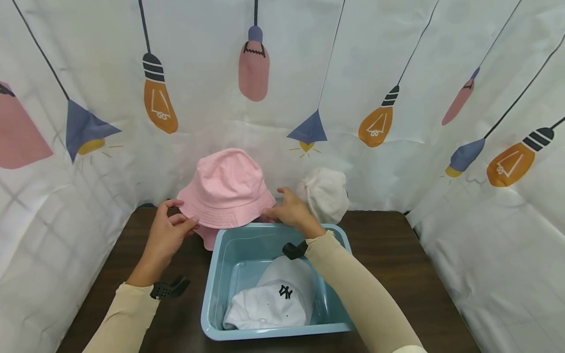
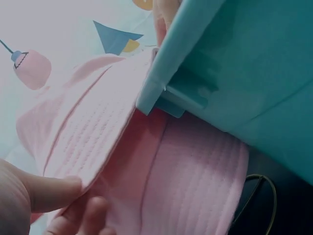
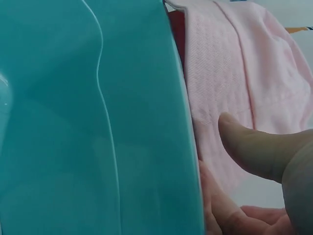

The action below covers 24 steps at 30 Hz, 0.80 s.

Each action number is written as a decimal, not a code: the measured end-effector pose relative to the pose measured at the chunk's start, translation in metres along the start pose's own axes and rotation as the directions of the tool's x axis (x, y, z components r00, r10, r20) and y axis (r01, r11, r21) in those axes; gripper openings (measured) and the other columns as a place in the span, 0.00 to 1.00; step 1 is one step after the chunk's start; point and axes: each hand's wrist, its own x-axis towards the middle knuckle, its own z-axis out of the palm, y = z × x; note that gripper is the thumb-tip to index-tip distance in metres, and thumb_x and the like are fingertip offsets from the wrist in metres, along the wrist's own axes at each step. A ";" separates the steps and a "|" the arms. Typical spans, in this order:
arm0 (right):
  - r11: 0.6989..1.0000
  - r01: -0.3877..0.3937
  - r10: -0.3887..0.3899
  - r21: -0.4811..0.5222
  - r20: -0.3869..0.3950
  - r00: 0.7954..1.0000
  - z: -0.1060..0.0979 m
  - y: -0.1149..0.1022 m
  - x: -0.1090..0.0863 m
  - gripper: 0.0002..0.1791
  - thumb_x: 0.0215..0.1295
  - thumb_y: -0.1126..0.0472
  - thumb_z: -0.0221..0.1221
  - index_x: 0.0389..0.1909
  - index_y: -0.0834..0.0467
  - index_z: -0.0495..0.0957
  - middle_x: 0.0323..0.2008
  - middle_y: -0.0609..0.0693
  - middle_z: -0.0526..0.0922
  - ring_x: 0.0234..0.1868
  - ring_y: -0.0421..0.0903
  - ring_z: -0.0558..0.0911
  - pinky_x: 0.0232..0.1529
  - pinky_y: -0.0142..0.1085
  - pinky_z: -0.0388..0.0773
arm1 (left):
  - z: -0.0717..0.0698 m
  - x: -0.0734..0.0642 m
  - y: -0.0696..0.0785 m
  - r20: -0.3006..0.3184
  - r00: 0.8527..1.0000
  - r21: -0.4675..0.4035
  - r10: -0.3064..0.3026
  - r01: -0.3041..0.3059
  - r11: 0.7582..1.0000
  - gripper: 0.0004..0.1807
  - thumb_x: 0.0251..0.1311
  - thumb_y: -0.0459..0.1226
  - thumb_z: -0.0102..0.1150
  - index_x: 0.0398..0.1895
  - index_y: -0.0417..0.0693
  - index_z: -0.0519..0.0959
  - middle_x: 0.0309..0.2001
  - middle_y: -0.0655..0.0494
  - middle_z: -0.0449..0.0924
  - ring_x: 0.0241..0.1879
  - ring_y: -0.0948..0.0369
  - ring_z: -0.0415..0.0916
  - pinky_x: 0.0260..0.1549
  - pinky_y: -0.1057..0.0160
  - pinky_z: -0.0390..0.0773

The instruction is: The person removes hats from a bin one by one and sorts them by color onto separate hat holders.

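Note:
A pink bucket hat [image 1: 231, 184] stands at the back, behind a light-blue plastic basin [image 1: 211, 294]. Below its brim shows a second pink stitched brim [image 2: 195, 171], partly hidden. My left hand [image 1: 169, 233] pinches the upper brim at its left edge, thumb on top and fingers underneath. At the opposite edge is my right hand [image 1: 291, 211]; its fingers reach low beside the brim, and the thumb [image 3: 249, 147] stands raised and spread. Inside the basin lies a white baseball cap [image 1: 275, 299] with a dark monogram, under my right forearm.
A cream-white hat [image 1: 326, 196] sits at the back, just right of my right hand. The dark wooden table [image 1: 388, 255] ends at a white curtain [image 1: 282, 122] printed with lamps, which hangs behind and along both sides.

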 end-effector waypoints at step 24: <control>0.971 0.203 -0.234 -0.129 -0.304 0.923 0.033 0.004 0.016 0.28 0.57 0.55 0.75 0.57 0.56 0.77 0.29 0.50 0.85 0.28 0.42 0.79 0.29 0.33 0.73 | 0.028 0.009 -0.019 -0.356 0.908 0.257 0.220 -0.131 0.957 0.14 0.60 0.36 0.72 0.42 0.40 0.76 0.38 0.42 0.88 0.33 0.77 0.74 0.34 0.79 0.71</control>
